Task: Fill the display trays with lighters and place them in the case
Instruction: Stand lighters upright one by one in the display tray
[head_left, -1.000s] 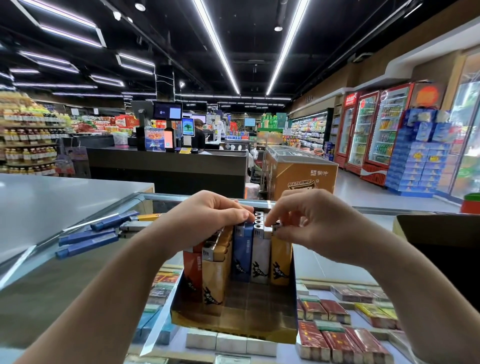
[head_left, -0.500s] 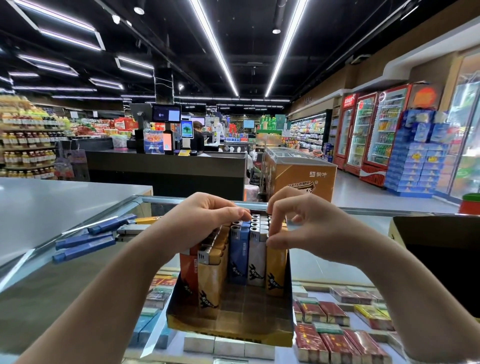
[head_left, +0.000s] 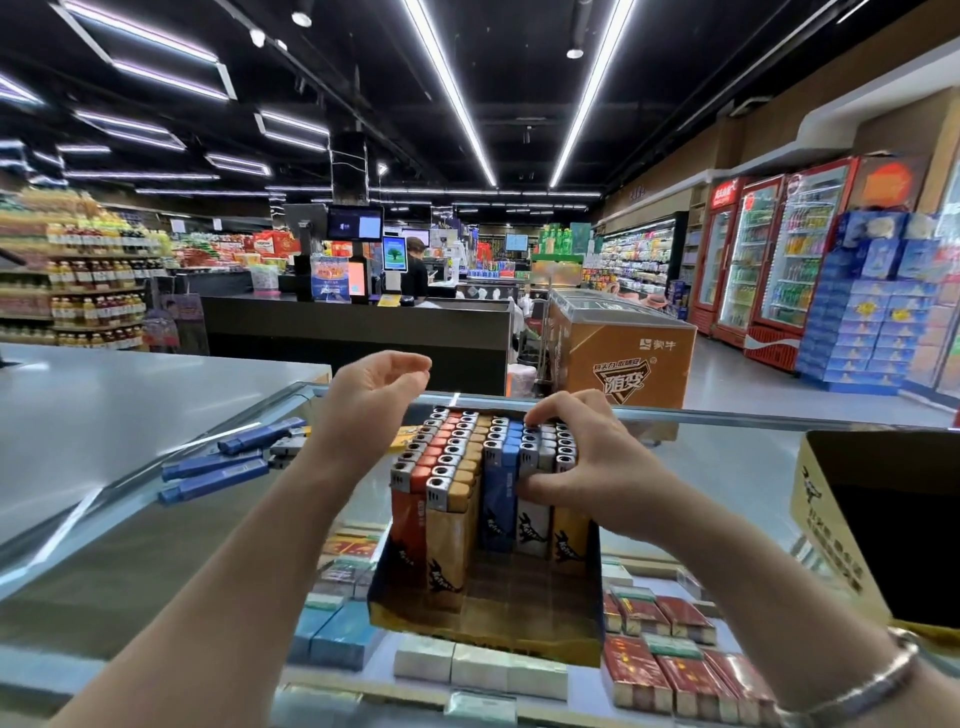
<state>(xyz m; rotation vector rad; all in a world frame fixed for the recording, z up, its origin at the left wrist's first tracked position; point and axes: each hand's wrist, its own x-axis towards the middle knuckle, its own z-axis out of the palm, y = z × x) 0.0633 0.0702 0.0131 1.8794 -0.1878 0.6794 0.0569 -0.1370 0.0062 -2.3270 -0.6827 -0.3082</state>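
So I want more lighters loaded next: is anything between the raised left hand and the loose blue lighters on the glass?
Nothing visible. The left hand hangs open above the glass, and the loose blue lighters lie uncovered to its left. The display tray sits on its other side.

We note rear lighters (head_left: 545, 441) in the display tray (head_left: 483, 618) masked by the right hand (head_left: 587, 457), print on them blurred, red packs (head_left: 691, 680) right of the tray cropped by the bottom edge.
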